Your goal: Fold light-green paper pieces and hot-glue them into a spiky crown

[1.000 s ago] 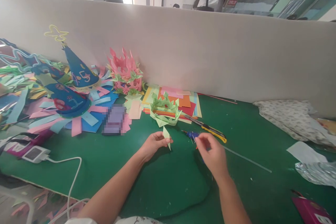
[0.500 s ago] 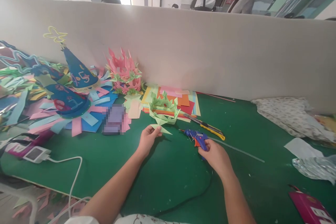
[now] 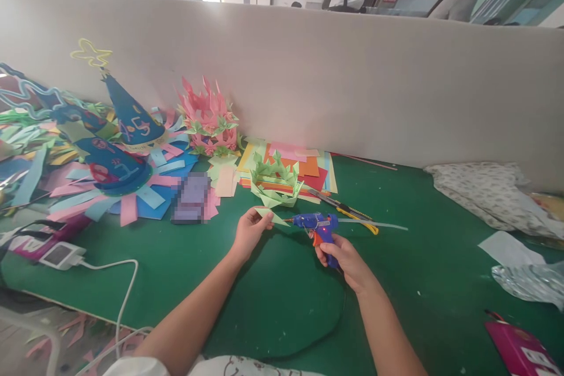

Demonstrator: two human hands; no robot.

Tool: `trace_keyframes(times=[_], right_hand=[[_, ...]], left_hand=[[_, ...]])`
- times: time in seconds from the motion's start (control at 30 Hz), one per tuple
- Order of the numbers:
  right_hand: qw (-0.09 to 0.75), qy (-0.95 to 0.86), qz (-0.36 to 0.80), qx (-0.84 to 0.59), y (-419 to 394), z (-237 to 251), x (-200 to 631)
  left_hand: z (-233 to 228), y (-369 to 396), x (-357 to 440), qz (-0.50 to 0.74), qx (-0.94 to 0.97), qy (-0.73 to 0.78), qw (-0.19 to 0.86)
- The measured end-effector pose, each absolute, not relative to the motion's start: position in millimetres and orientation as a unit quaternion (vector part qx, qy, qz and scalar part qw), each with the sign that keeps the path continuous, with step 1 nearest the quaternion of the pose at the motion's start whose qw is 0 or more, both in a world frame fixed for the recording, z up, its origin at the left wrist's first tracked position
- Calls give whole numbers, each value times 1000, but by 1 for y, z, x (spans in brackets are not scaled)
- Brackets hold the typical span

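My left hand pinches a folded light-green paper piece between thumb and fingers. Around the handle of a blue glue gun my right hand is closed. The gun points left, its nozzle at the green piece; whether it touches I cannot tell. A clear glue stick juts from the gun's back, and its dark cord trails down over the table. Just behind my left hand stands a light-green folded-paper crown.
Behind the crown lie stacked coloured papers. A yellow utility knife and scissors lie behind the gun. Leftward are a phone, a pink paper crown and blue cone hats. A patterned cloth lies right, a pale partition behind.
My right hand has brought the glue gun left and levelled it, its nozzle now at the green paper piece. My left hand has barely moved. Beyond the partition, a person has shifted right.
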State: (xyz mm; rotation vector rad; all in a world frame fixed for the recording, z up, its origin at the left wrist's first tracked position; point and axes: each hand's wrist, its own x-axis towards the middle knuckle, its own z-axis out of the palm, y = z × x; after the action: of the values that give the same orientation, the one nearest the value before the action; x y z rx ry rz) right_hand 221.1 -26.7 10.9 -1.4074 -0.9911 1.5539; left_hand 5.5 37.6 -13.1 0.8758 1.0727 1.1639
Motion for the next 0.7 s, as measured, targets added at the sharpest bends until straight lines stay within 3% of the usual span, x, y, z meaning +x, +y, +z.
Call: trace_keyframes(times=[0.7], right_hand=[[391,-429,559,-592,-27,1,211]], left_hand=[[-12,36,5,493,372,499,608]])
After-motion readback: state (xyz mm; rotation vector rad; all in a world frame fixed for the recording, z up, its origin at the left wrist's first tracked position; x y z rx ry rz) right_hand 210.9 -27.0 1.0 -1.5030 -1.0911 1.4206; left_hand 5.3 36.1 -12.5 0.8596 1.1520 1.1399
